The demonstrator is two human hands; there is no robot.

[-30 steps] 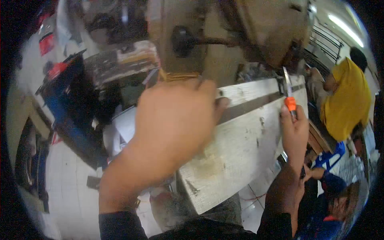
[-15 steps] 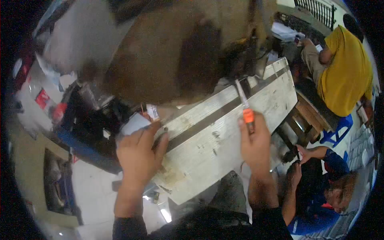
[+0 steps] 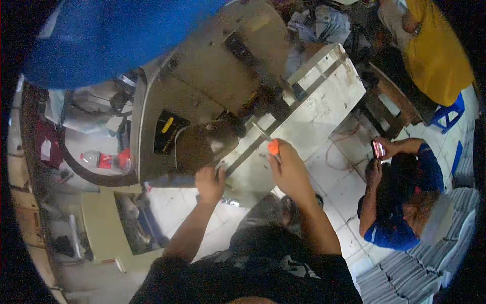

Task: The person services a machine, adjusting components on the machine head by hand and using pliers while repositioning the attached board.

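A long, worn white board [image 3: 324,96] with a dark lengthwise strip lies slanting in front of me. My left hand [image 3: 210,184] grips its near left end, the thumb toward the top face and the other fingers bent at the edge. My right hand [image 3: 291,169] is closed round an orange-handled tool [image 3: 273,147] above the middle of the board. Its slim, pale metal blade points up and left over the dark strip; whether the tip touches the board I cannot tell. A small dark block [image 3: 297,92] sits on the strip farther along.
Beyond the board stands a brown table [image 3: 202,61] with a yellow-handled cutter [image 3: 168,125] on a dark pad. Blue cloth [image 3: 116,40] covers the upper left. A seated person [image 3: 400,202] holds a phone at right, near paper stacks [image 3: 405,273]. Another wears yellow [image 3: 440,50].
My view has shifted and widened, showing more table and floor. The right hand stays closed on the orange-handled tool, whose blade now leans farther left. My left hand's fingers are more bent at the board's end.
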